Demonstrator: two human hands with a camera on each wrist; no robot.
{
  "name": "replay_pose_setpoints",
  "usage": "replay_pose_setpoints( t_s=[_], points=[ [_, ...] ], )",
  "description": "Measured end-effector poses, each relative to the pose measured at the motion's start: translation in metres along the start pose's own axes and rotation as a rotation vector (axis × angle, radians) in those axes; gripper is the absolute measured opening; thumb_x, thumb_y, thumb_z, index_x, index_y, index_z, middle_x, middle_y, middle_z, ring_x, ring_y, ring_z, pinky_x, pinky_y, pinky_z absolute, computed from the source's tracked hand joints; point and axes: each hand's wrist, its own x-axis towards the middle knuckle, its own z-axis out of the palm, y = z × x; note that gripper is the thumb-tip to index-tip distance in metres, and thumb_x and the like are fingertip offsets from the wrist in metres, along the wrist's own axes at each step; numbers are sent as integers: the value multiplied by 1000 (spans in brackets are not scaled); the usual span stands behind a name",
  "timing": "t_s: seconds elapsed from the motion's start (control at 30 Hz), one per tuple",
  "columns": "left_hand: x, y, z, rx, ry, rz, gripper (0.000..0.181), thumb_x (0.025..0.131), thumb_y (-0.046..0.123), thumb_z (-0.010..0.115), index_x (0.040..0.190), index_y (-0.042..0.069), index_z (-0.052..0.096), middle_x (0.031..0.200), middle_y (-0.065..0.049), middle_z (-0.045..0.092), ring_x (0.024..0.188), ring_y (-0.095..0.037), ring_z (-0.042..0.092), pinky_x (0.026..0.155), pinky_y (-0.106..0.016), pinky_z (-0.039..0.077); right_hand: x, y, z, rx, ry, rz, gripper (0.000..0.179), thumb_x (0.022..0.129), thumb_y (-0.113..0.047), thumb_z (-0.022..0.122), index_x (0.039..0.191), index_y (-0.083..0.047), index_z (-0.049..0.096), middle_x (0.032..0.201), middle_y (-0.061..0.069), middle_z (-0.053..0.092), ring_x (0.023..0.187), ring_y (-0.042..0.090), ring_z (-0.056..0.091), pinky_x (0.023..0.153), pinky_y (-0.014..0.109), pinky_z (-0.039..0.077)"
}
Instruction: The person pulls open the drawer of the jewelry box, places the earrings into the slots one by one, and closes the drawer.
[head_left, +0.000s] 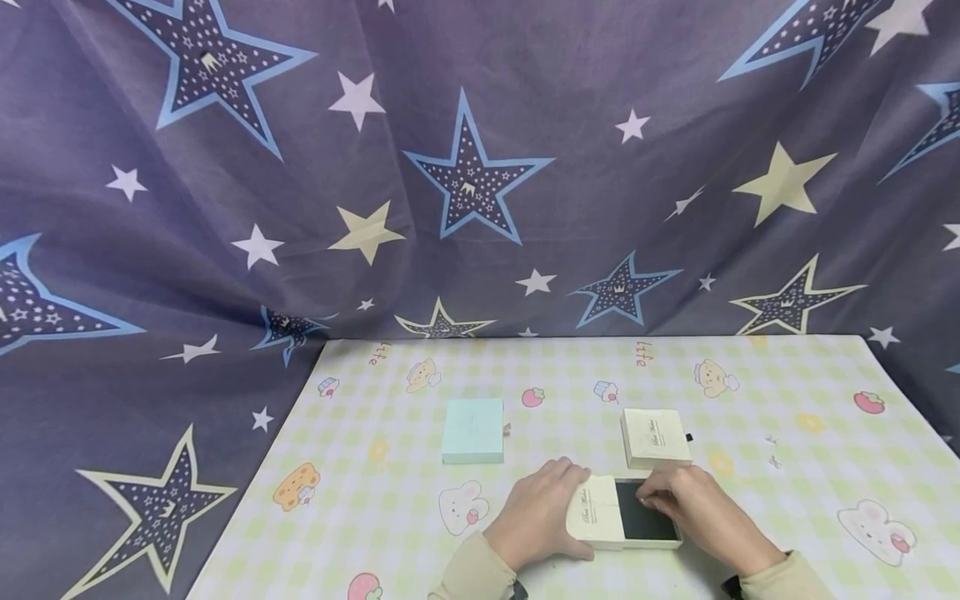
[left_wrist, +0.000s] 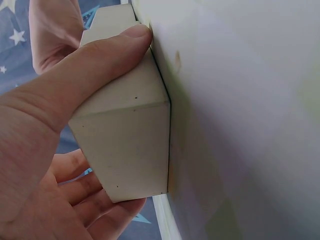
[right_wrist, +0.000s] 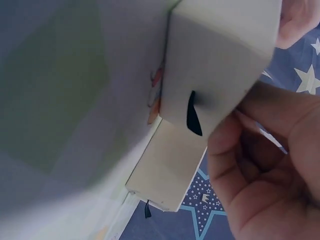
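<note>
My left hand (head_left: 542, 510) grips the cream drawer box (head_left: 592, 510), thumb along its near side and fingers around the far side. The box lies on the table with its drawer pulled out to the right, baring a black lining (head_left: 651, 515). Over that lining is my right hand (head_left: 693, 510), fingertips bent together close above it; I cannot tell whether they pinch something small. In the right wrist view, thumb and forefinger meet at the top edge of the drawer (right_wrist: 215, 65), and a black ribbon tab (right_wrist: 193, 115) sticks out of its end.
A second cream box (head_left: 656, 437) with a black tab lies just behind the drawer. Farther left is a mint-green box (head_left: 473, 431) with a brownish ribbon tab. The checked cloth (head_left: 337, 508) covers the table, and a starry curtain (head_left: 525, 275) hangs behind it.
</note>
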Motion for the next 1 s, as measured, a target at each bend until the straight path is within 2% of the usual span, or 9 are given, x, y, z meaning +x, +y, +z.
replay_pose_setpoints(
  t_s=[0.3, 0.8, 0.87, 1.0],
  points=[
    [0, 0, 0, -6, 0, 0, 91, 55, 50, 93, 130, 14, 57, 111, 8, 60, 96, -3, 54, 78, -16, 50, -3, -1, 1, 44, -10, -36, 22, 78, 4, 76, 81, -17, 78, 86, -14, 64, 81, 7, 65, 70, 23, 57],
    [0, 0, -1, -16, -9, -8, 90, 56, 49, 93, 131, 14, 58, 111, 7, 61, 97, -3, 55, 80, -17, 51, -5, -5, -1, 0, -2, 9, 25, 77, 5, 77, 79, -19, 76, 86, -13, 65, 78, 5, 64, 68, 22, 56],
    [0, 0, -1, -14, -8, -9, 91, 56, 49, 93, 131, 14, 58, 111, 8, 60, 97, -3, 54, 80, -17, 51, -6, -5, -3, -12, 30, 4, 26, 77, 6, 76, 81, -20, 76, 88, -13, 66, 79, 4, 64, 68, 23, 56],
    [0, 0, 0, -8, -2, -10, 91, 55, 50, 93, 130, 14, 58, 110, 8, 60, 97, -3, 55, 79, -18, 51, -7, -2, -8, -42, 181, -38, 31, 72, 9, 77, 84, -20, 75, 88, -11, 68, 77, 2, 62, 67, 25, 56]
  ],
)
